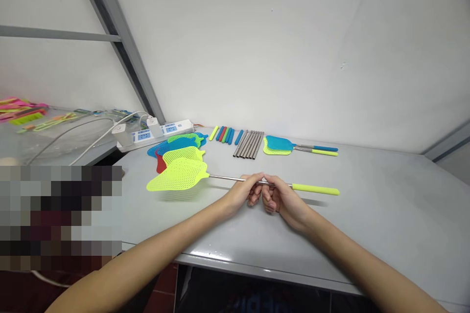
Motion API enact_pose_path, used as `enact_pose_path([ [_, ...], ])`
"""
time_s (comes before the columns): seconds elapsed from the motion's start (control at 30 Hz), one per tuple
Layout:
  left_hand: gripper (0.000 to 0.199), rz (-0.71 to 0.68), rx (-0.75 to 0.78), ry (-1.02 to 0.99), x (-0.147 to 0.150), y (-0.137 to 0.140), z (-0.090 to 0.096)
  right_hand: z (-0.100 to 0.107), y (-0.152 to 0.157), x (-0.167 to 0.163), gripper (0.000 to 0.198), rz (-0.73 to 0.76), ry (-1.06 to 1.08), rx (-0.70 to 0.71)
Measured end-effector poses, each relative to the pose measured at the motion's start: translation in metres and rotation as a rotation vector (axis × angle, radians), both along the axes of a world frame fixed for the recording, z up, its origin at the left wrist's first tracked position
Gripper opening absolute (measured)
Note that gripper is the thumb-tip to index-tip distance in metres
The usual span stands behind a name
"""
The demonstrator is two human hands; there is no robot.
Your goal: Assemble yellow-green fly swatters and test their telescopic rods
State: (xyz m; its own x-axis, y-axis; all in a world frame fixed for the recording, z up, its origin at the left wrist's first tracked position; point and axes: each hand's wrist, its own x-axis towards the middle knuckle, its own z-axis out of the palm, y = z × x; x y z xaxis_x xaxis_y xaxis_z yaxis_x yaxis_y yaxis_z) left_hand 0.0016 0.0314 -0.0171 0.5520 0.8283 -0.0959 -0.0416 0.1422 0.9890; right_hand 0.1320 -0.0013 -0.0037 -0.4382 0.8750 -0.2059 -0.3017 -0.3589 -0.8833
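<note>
A fly swatter point(316, 189) with a yellow-green mesh head, a thin metal rod and a yellow-green handle is held level above the table. My left hand point(246, 190) is closed around the rod near its middle. Right beside it, my right hand point(281, 195) grips the rod close to the handle; the two hands nearly touch. The swatter's head points left, partly over a fanned pile of loose swatter heads point(182, 145) in blue, green, yellow-green and red. Its handle end extends to the right.
Behind my hands lie a row of metal rods point(249, 144) and several coloured handles point(224, 135). Blue and yellow-green swatters point(279, 143) rest to the right of the rods. A power strip point(157, 134) with plugs and cables sits at the back left, and a pixelated area covers the lower left.
</note>
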Motion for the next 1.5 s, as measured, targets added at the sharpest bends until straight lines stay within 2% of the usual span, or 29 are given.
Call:
enact_pose_path([
  [0.23,0.047,-0.024,0.033,0.018,0.0,0.001,-0.002,-0.003,-0.001,-0.003,0.043,-0.017,-0.015,0.004],
  [0.8,0.039,-0.089,-0.003,-0.009,-0.003,0.003,-0.001,-0.006,0.002,-0.001,0.04,-0.008,-0.018,-0.004],
  [1.5,0.039,-0.044,-0.097,0.026,-0.005,-0.002,0.007,-0.006,0.003,0.001,0.036,0.012,-0.005,-0.065],
])
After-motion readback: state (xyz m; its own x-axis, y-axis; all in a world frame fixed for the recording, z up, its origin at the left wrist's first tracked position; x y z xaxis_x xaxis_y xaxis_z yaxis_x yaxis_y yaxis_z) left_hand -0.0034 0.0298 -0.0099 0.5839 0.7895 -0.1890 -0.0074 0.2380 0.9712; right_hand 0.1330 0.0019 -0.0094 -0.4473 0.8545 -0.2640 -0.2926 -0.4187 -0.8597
